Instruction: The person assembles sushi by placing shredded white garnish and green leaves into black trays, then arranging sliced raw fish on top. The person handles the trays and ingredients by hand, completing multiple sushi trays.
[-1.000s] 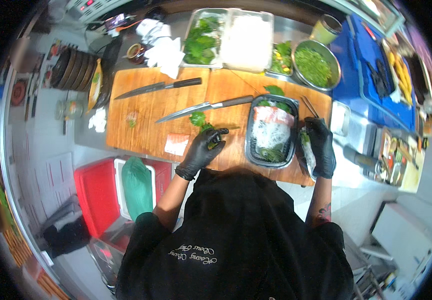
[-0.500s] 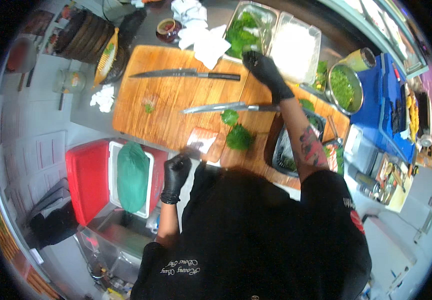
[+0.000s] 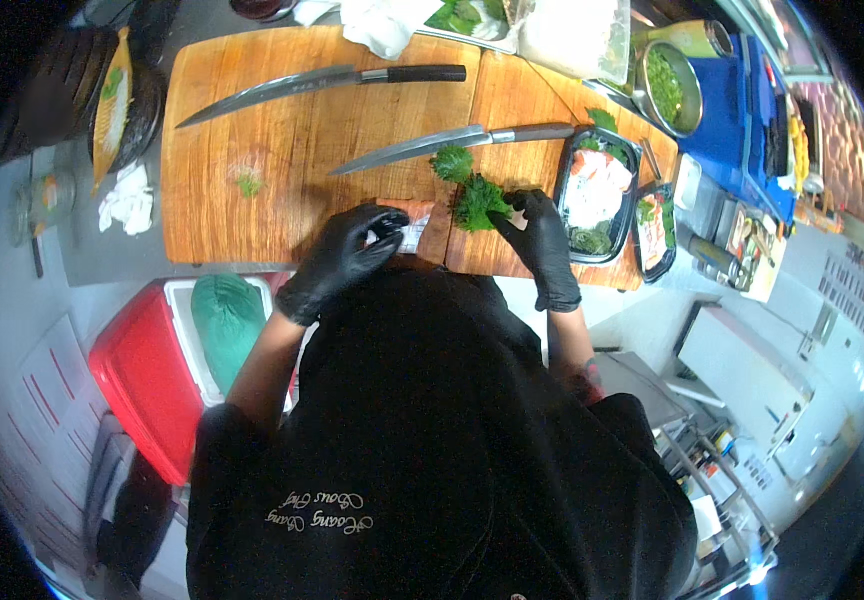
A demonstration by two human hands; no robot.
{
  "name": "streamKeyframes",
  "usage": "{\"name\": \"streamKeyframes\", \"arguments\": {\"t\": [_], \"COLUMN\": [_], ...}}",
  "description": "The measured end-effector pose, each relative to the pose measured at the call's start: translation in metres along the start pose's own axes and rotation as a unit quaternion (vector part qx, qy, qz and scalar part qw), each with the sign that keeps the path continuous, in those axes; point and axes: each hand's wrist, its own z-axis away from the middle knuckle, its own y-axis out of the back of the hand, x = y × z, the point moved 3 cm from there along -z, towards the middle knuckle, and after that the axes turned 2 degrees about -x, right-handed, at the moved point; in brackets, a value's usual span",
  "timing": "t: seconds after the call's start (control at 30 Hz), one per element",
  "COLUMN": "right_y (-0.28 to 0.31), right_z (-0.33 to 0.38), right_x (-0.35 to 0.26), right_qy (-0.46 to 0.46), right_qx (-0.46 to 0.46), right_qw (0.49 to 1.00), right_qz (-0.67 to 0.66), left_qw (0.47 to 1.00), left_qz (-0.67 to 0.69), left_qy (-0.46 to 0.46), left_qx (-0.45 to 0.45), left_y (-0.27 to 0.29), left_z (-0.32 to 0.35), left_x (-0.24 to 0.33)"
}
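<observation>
My left hand (image 3: 352,250), in a black glove, is at the board's near edge with its fingers loosely curved and a gap between thumb and fingers. Its fingertips reach over the near-left part of an orange-and-white piece that looks like salmon (image 3: 415,232), partly hidden by the hand. My right hand (image 3: 539,245), also in a black glove, has its thumb and fingers at the right edge of a dark green, frilly-edged leaf (image 3: 478,203) and seems to pinch it. A smaller green leaf (image 3: 451,162) lies just beyond, beside a long knife (image 3: 417,147).
The wooden cutting board (image 3: 282,190) also bears a second long knife (image 3: 352,78) farther off. At right stand a black tray (image 3: 597,195) of white and green food and a smaller tray (image 3: 655,235). A bowl of chopped greens (image 3: 667,90) is behind; a red-lidded cooler (image 3: 142,375) stands at left.
My right hand has come back from the far tray of greens to the frilly leaf. My left hand has risen from beside the board to the orange-and-white piece. The view has shifted.
</observation>
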Motion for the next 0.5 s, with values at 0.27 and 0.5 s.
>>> {"name": "streamKeyframes", "arguments": {"t": [0.27,0.5], "right_y": [0.003,0.045], "right_z": [0.023,0.031], "right_x": [0.005,0.011], "right_qy": [0.086,0.025], "right_qx": [0.027,-0.062], "right_qw": [0.995,0.969], "right_qz": [-0.031,-0.239], "left_qw": [0.983,0.997], "left_qz": [-0.157,0.047], "left_qy": [-0.019,-0.017], "left_qx": [-0.088,-0.059], "left_y": [-0.076,-0.096], "left_z": [-0.061,-0.068], "left_x": [-0.02,-0.001]}}
